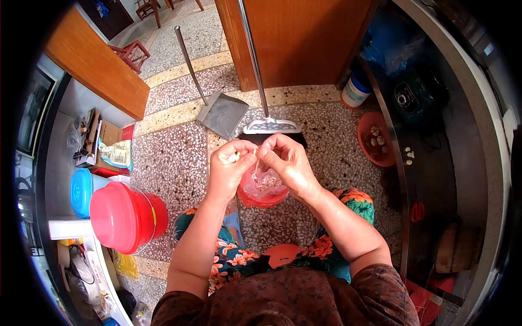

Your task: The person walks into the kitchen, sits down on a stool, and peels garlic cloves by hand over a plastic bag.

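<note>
My left hand [231, 165] is closed around pale garlic cloves [234, 157], partly hidden by its fingers. Close beside it, my right hand [287, 163] pinches with thumb and forefinger at a small garlic clove between the fingertips of both hands. A thin pale strip dangles there. Directly below stands a red bin [262, 202] lined with a clear plastic bag [266, 183], with papery garlic skins inside. To the right, an orange bowl [363, 129] contains several garlic bulbs [377, 141]. A few peeled cloves [409, 155] lie on the dark shelf.
A broom [272, 126] and a grey dustpan [224, 115] stand ahead on the speckled floor. At left are a lidded red bucket [149, 217], a blue lid [81, 193] and a cardboard box [110, 133]. Red scissors [417, 211] and a green stove [416, 95] are at right.
</note>
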